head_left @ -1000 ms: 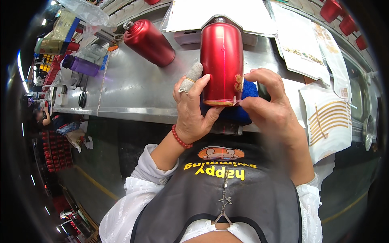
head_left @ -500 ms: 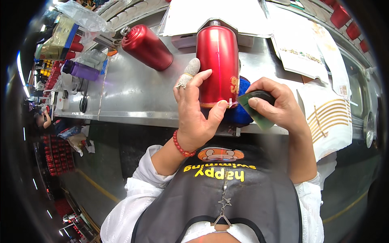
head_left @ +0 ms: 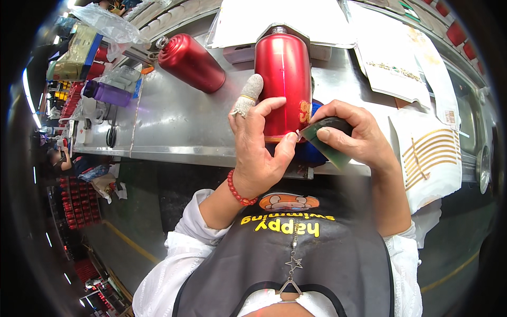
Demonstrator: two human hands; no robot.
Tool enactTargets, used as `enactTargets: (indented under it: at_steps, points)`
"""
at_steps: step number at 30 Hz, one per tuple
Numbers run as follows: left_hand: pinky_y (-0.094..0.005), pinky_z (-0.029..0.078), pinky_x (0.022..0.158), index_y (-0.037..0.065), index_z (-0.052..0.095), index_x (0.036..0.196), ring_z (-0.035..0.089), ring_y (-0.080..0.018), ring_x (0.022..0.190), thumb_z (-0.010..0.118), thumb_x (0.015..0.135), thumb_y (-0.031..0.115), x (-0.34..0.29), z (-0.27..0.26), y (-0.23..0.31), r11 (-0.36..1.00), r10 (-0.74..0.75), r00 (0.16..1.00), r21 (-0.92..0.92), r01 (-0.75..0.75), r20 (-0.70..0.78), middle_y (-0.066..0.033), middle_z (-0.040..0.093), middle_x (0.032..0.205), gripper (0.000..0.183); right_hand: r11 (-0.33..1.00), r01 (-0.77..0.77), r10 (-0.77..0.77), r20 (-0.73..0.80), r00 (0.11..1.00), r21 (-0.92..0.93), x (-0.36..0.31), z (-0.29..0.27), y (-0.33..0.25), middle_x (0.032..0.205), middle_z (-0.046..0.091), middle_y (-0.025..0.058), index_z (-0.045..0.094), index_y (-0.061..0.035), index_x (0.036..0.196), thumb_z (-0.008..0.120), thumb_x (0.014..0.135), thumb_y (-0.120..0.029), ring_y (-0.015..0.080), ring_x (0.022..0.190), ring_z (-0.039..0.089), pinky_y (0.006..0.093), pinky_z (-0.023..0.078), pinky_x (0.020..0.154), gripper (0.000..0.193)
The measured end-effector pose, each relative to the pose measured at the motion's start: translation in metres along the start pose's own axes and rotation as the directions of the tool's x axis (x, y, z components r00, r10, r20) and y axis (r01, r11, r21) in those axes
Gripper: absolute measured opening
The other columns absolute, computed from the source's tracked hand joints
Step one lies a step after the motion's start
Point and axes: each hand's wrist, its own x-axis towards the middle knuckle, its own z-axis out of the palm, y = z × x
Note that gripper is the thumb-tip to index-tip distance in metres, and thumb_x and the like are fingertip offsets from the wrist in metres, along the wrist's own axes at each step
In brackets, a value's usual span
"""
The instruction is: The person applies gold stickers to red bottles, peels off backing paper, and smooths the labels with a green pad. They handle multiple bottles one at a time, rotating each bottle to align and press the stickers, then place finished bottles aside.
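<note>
A glossy red bottle point(head_left: 282, 79) lies with its neck away from me and its base toward me, gold marks low on its right side. My left hand point(head_left: 259, 145) grips its lower left side, thumb at the base edge; a grey cloth cover wraps one finger. In my right hand point(head_left: 359, 132), between thumb and fingers, is a dark green flat scraper point(head_left: 330, 145). Its left corner meets a small pale tab at the bottle's lower right edge. A blue cloth point(head_left: 311, 153) shows partly behind the scraper, beneath the bottle's near end.
Another red bottle point(head_left: 193, 63) stands to the left on the metal table point(head_left: 174, 124). White sheets with gold decals point(head_left: 430, 153) lie at the right. Farther left are a purple bottle point(head_left: 105, 93) and a clear plastic bag point(head_left: 108, 24). The table's near edge runs just before me.
My right hand has brought the scraper slightly left, its corner now at the bottle's lower right edge. The left index finger has shifted a little right on the bottle.
</note>
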Motion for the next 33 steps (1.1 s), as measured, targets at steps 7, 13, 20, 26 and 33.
enactTargets:
  at_steps: [7,13,20,26,33]
  points:
    - [-0.0479,0.020,0.115,0.007,0.062,0.103,0.039,-0.0402,0.133,0.068,0.079,0.009,-0.002,-0.002,0.002,0.999,0.045,0.999,0.011,-0.045,-0.011,-0.0324,0.044,0.148,0.025,0.990,0.001,-0.003,-0.013,1.000,-0.142,0.000,-0.008,0.001,0.092,0.069,0.0052,0.069,-0.0005,0.104,0.071,0.088,-0.015,0.0111,0.084,0.063,0.0263,0.051,0.077,0.022]
    - [-0.0452,0.025,0.115,0.008,0.061,0.102,0.039,-0.0365,0.139,0.066,0.079,0.002,0.003,-0.002,0.009,0.999,0.019,1.000,0.027,-0.019,0.010,-0.0285,0.042,0.152,0.023,0.994,0.091,-0.089,0.020,0.996,-0.058,0.005,0.000,-0.002,0.093,0.070,0.0065,0.069,-0.0001,0.105,0.071,0.087,-0.014,0.0126,0.084,0.065,0.0271,0.051,0.077,0.022]
    - [-0.0455,0.025,0.115,0.008,0.061,0.102,0.039,-0.0370,0.139,0.071,0.080,0.005,0.005,-0.001,0.012,0.995,0.035,0.999,0.088,-0.036,0.010,-0.0288,0.042,0.152,0.025,0.993,0.082,-0.081,0.019,0.997,-0.085,-0.002,-0.006,-0.004,0.101,0.069,0.0082,0.068,-0.0003,0.110,0.068,0.089,-0.011,0.0132,0.089,0.064,0.0270,0.051,0.079,0.023]
    - [-0.0459,0.025,0.115,0.008,0.060,0.106,0.038,-0.0368,0.138,0.068,0.084,0.008,0.003,0.000,0.010,0.998,0.041,0.999,0.050,-0.041,0.010,-0.0287,0.040,0.153,0.023,0.954,0.243,-0.260,-0.083,0.962,-0.174,-0.010,0.005,-0.004,0.142,0.055,0.0181,0.066,-0.0035,0.124,0.049,0.083,0.021,0.0248,0.121,0.060,0.0322,0.054,0.092,0.051]
    - [-0.0431,0.025,0.113,0.007,0.060,0.109,0.039,-0.0363,0.133,0.061,0.090,0.014,-0.010,-0.001,-0.006,0.986,-0.036,0.998,-0.162,0.026,-0.054,-0.0288,0.043,0.150,0.020,0.699,0.433,-0.554,-0.049,0.831,-0.569,0.000,0.031,-0.007,0.138,0.054,0.0175,0.069,-0.0042,0.102,0.070,0.070,0.007,0.0389,0.121,0.055,0.0454,0.050,0.098,0.034]
